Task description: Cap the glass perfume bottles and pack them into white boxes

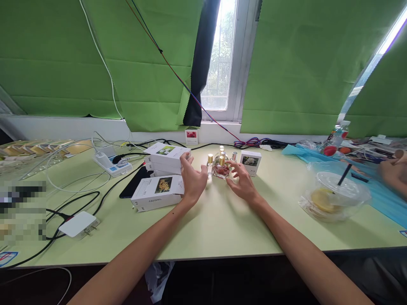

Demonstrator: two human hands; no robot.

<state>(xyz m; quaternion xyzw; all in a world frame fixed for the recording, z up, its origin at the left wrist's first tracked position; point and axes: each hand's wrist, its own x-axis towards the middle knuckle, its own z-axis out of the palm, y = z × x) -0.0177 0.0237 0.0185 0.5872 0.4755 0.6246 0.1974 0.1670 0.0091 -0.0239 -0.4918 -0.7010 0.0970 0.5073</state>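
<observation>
My left hand [193,178] is open, thumb apart from the fingers, between the white boxes and a slim gold-capped glass bottle [210,166]. Its fingers come close to the edge of a white box with a flower picture [167,153]; whether they touch cannot be made out. Another white box with a yellow-flower picture [159,192] lies in front. My right hand [243,182] is open too, fingertips beside a round gold-capped bottle with reddish contents [221,169]. More small bottles stand close behind it. A small white box with a white flower [251,163] stands just right of the bottles.
A dark phone [133,186] lies partly under the boxes. Left are a power strip [114,163], a white charger [79,224] and tangled cables. At right stand a bagged drink cup with a straw [333,192] and a blue sheet [381,199], near another person's hand [394,173].
</observation>
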